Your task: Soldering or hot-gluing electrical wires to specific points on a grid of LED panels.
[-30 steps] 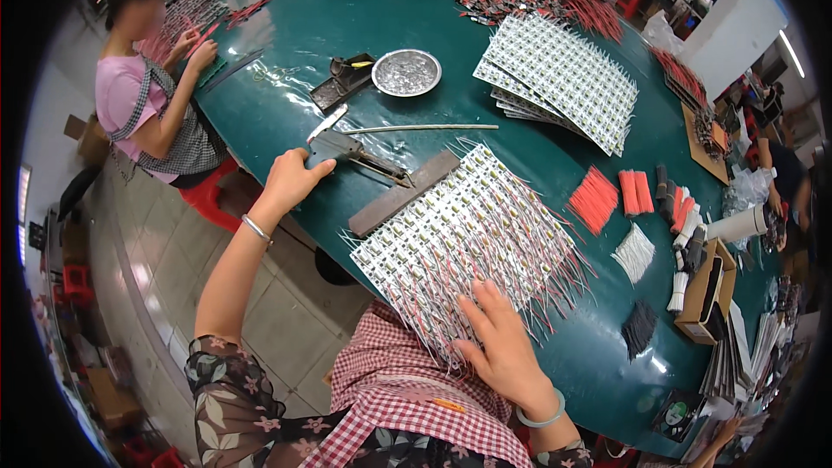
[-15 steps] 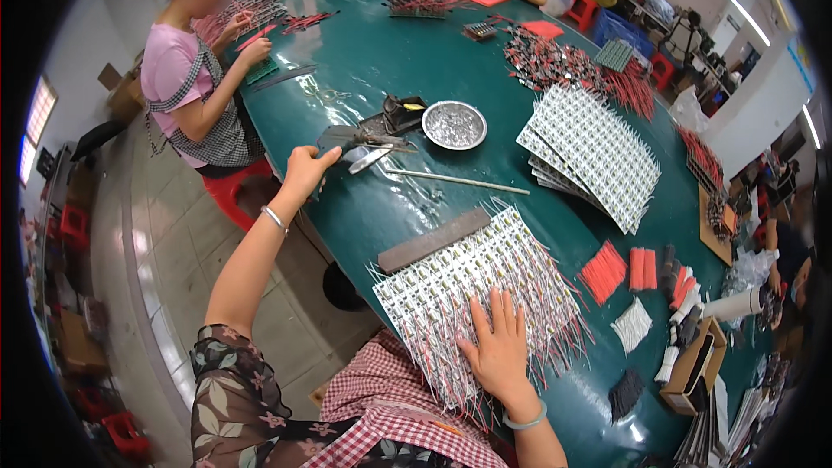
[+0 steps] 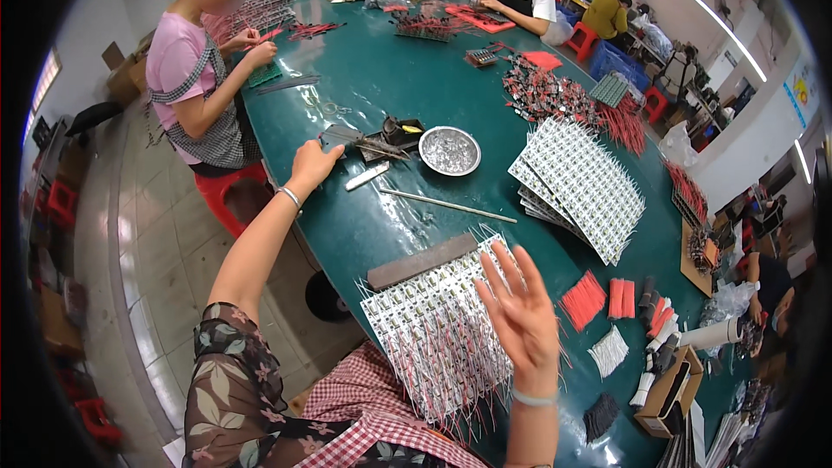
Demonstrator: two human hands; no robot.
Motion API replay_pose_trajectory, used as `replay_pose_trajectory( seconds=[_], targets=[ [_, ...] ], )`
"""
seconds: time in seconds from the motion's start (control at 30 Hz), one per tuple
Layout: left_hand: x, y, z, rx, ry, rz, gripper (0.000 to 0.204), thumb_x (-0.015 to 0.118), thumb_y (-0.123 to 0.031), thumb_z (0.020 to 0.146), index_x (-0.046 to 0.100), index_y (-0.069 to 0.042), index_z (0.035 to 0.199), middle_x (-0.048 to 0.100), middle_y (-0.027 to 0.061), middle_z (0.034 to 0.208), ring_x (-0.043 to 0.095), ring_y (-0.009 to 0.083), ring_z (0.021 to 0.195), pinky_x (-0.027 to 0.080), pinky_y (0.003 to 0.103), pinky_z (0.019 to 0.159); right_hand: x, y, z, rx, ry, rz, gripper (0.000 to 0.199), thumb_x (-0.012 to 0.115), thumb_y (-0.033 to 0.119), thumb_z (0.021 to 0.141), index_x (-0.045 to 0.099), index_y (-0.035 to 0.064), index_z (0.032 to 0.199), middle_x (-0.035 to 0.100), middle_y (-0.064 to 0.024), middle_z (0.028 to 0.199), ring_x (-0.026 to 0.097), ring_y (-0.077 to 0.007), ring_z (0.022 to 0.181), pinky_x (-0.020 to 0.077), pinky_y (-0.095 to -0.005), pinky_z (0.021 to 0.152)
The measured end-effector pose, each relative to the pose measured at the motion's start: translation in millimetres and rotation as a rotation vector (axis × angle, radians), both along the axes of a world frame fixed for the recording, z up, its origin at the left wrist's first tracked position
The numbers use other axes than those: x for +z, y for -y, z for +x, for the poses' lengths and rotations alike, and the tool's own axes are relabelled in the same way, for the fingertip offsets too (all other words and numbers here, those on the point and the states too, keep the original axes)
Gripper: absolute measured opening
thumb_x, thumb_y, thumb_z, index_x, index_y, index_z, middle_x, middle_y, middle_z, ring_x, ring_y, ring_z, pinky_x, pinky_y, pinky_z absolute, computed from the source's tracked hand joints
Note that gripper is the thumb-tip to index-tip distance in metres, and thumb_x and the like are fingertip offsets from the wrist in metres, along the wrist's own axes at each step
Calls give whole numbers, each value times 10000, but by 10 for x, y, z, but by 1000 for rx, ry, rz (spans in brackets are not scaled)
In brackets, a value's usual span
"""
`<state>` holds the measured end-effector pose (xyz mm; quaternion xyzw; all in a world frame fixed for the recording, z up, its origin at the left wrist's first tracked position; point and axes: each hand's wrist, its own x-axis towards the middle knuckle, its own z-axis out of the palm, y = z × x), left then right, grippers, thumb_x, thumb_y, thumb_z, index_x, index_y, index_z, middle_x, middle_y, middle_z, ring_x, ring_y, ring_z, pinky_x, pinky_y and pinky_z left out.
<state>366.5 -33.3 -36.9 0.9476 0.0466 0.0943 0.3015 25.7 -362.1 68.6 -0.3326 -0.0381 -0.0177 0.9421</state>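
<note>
One blue-yellow sign (image 3: pixel 799 97), lettering unclear, beyond the spread right hand (image 3: pixel 525 321).

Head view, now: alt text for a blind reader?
A person's open right hand is raised over a circuit-board panel bristling with red and white wires on a green table; the left hand is at a tool near a metal bowl.

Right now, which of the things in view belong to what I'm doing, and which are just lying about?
Likely part of the job:
wired board panel, nearest your spread right hand
dark bar along the panel's upper edge
grey tool at your left hand (grip unclear)

Seemingly just lying about:
thin rod
red tubes
black strands
open cardboard box
</note>
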Motion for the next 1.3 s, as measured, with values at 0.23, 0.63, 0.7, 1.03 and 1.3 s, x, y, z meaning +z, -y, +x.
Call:
replay_pose_trajectory(
  seconds=[0.23,0.63,0.7,1.03,1.3],
  targets=[
    [341,157,-319,-7,-89,229,619,678,-550,915,722,45,1077,737,277,1038,716,444,1001,569,518,854,-617,-416,591,-60,-179,187,444,478,-227,868,577,-56,1265,375,-283,1593,311,-420,1526,276,-558,1275],
    [-221,1033,-1329,-816,520,96,401,580,-18,881,600,37,1278,663,190,1099,704,338,848,587,416,723,-972,-387,-488,-221,8,-1360,389,420,-188,758,748,-17,878,650,-214,1324,570,-369,1328,430,-446,1155],
    [-241,1142,-1275,-835,460,193,421,560,-18,896,576,60,1309,647,199,1111,710,335,842,590,408,694,-929,-435,-535,-234,86,-1490,378,454,-159,746,749,12,909,674,-200,1296,561,-384,1331,390,-457,1171],
    [-202,1476,-1189,-826,368,430,239,633,-72,848,622,95,1019,655,187,901,717,301,749,601,362,639,-1026,-313,-516,-237,-55,-1159,363,425,-152,799,749,-29,904,719,-188,1242,552,-378,1365,400,-465,1171],
    [-22,1385,-1316,-816,329,533,157,663,-84,834,611,23,936,653,166,916,699,291,855,603,382,676,-1045,-337,-521,-230,-52,-1158,323,471,-151,828,755,-13,898,727,-159,1235,554,-368,1362,402,-462,1167]
  ],
)
